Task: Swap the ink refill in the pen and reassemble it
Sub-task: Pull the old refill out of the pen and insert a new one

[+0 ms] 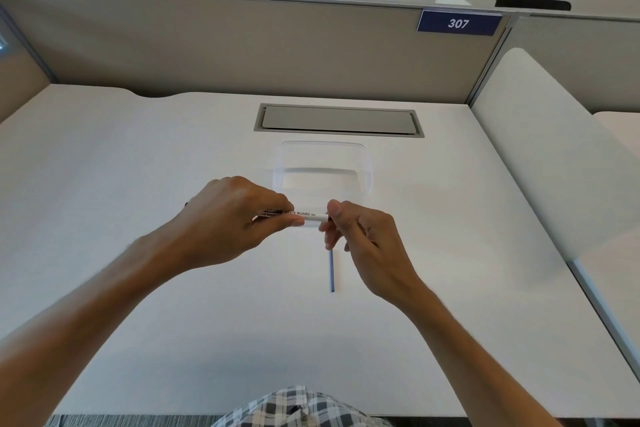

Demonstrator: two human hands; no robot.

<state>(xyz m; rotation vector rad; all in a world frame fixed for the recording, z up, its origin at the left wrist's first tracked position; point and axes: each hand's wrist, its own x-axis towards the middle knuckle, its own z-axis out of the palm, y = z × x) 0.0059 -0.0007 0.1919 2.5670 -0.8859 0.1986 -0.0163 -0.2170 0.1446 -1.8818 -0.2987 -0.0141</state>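
A white whiteboard pen with black lettering is held level above the white desk. My left hand grips the pen's left part, hiding that end. My right hand pinches the pen's right end between thumb and fingers. A thin blue ink refill lies on the desk just below my right hand, pointing toward me; its far end is hidden by my fingers.
A clear plastic container stands on the desk right behind the hands. Beyond it a grey cable hatch is set into the desk. Beige partition walls close the back and right side; a "307" sign hangs at the upper right.
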